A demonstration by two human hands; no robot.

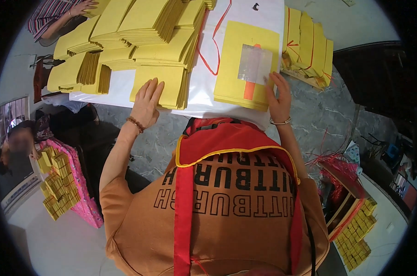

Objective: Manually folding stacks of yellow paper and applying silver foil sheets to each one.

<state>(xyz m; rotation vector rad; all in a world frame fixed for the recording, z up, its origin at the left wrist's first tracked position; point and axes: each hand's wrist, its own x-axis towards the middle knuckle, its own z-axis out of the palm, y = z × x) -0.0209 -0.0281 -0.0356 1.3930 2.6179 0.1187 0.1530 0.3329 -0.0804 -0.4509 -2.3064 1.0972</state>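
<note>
Two stacks of yellow paper are positioned along the near edge of the tabletop (pixel 200 99), one under each hand. The left paper stack (pixel 169 85) sits left of the middle of that edge; the right paper stack (pixel 229 57) lies flat at the near right corner. The left hand (pixel 146 105) rests on the near left part of its stack, fingers extended and slightly parted. The right hand (pixel 279 97) is set against the right side of its stack, fingers extended and thumb held apart; contact beneath the fingertips cannot be determined.

A translucent rectangular sheet (pixel 250 64) lies on the right paper stack, over an orange strip (pixel 249 91). A red cord (pixel 211 68) forms a loop between the two stacks. Further yellow stacks (pixel 141 23) fill the far left portion of the tabletop, where a co-worker's hand (pixel 83 7) touches one. Tied yellow bundles (pixel 305 46) stand just beyond the right edge
</note>
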